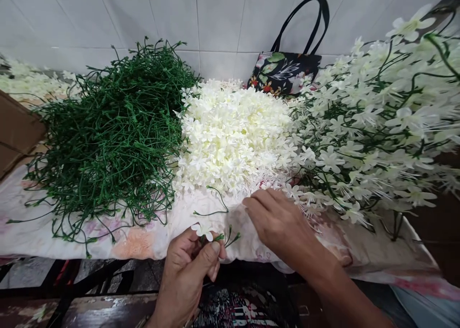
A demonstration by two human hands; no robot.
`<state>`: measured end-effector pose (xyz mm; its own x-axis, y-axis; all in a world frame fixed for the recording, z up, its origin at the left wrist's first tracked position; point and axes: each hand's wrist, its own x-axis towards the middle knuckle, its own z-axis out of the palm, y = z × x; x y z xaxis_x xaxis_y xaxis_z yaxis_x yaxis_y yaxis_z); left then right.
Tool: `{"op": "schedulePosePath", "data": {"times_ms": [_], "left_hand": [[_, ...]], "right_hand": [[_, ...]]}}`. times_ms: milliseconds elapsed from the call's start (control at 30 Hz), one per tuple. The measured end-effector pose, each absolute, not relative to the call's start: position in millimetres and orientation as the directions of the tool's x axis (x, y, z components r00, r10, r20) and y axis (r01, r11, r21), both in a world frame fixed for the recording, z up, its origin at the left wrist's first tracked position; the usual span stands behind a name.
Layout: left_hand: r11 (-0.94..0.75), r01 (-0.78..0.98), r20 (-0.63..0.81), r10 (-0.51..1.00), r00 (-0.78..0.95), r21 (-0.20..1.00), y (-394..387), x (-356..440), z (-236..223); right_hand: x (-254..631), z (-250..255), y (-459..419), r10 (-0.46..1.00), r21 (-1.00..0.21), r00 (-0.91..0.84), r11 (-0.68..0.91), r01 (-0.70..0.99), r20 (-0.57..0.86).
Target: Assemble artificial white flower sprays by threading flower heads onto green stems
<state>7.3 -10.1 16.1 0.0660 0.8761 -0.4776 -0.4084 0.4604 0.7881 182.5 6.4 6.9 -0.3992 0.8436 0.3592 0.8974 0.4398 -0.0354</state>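
My left hand [192, 265] is closed on a green plastic stem, pinched between thumb and fingers at the table's front edge. One white artificial flower [203, 230] sits on that stem, and bare green tips [232, 237] stick out to the right. My right hand [273, 217] reaches over the cloth with its fingers curled down by a patch of thin white stamens [264, 180]; its fingertips are hidden, so I cannot make out what they hold. Between the hands and the white petal pile [233, 131] lies a loose green stem [219, 208].
A big heap of green stems [118, 126] covers the left side. Finished-looking white flower sprays [359, 141] stand bunched at right. A floral handbag [283, 71] leans against the tiled wall [215, 16]. At far left is a cardboard box [17, 131]. Flowered cloth [136, 241] covers the table.
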Motion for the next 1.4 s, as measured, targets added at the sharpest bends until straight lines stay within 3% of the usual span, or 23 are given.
{"op": "schedulePosePath", "data": {"times_ms": [200,400,633,800,1033,1233,1400], "left_hand": [[0.468,-0.417,-0.491,0.869,0.059,0.779,-4,6,23],[0.433,-0.366,-0.431,0.898,0.091,0.824,12,6,20],[0.251,-0.164,-0.233,0.965,0.121,0.954,51,28,27],[0.043,0.121,-0.046,0.999,0.027,0.992,72,40,30],[-0.104,0.455,0.129,0.991,-0.024,0.884,90,52,35],[-0.072,0.452,0.096,0.995,-0.03,0.889,93,51,29],[-0.041,0.35,0.058,0.998,-0.037,0.936,85,43,23]], "right_hand": [[169,-1,19,0.83,-0.081,-0.446,0.497,0.864,0.335],[182,3,15,0.825,-0.42,-0.265,0.497,0.759,0.499],[190,15,18,0.841,-0.598,-0.148,0.483,0.64,0.52],[193,9,19,0.85,-0.632,-0.105,0.461,0.623,0.517],[193,9,22,0.837,-0.626,-0.156,0.503,0.596,0.524],[194,13,24,0.836,-0.629,-0.17,0.512,0.585,0.522],[194,18,25,0.852,-0.646,-0.161,0.488,0.586,0.498]]}}
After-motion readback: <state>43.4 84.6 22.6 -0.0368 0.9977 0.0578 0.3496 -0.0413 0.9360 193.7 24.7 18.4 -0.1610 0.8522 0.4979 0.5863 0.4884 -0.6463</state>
